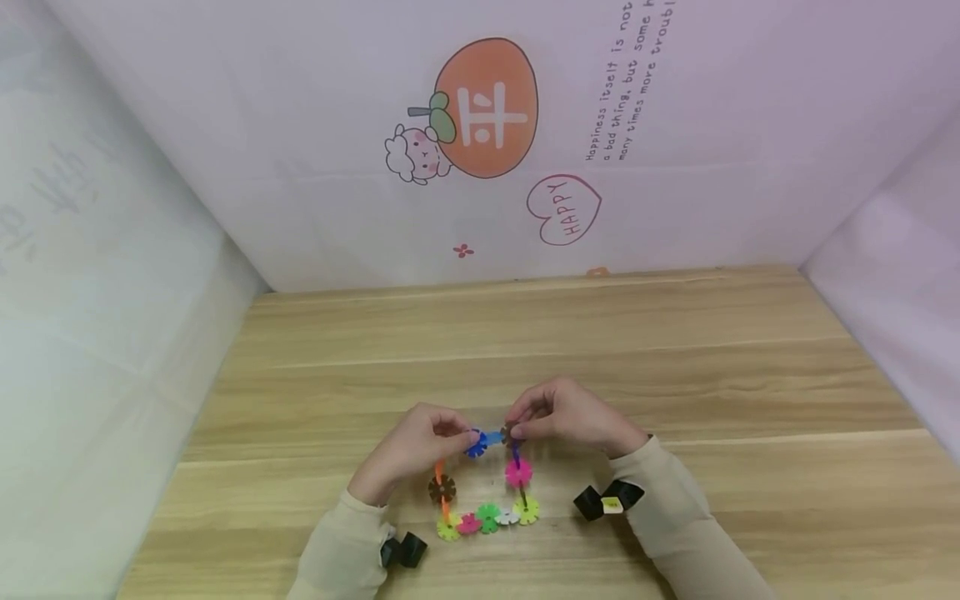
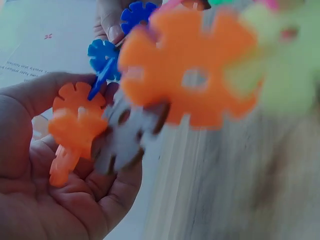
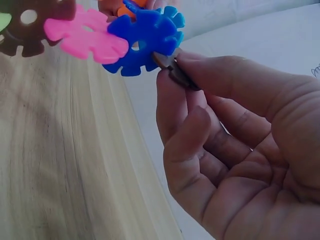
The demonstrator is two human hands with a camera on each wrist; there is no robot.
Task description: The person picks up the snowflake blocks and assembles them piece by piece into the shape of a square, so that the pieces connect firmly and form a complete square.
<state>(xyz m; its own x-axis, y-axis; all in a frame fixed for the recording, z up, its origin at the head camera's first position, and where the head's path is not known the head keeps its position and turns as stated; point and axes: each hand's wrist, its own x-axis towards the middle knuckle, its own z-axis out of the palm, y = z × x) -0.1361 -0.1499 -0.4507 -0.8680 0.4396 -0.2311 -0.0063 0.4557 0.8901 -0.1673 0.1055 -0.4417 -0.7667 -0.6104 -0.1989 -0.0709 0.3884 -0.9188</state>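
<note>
Flower-shaped, notched interlocking discs are slotted together into a four-sided loop in the head view. At its far left corner, my left hand pinches a blue disc. Orange discs of the left side sit in front of that palm in the left wrist view. The right hand pinches a dark brown disc at the far right corner, edge-on and joined to a dark blue disc. A light blue disc spans the far side between the hands. Their fingers partly cover both corners.
The loop's near side runs through a green disc, a white disc and a yellow-green disc. Under it is a wood-grain tabletop. A printed white sheet rises behind. Black wrist cameras hang at both sleeves.
</note>
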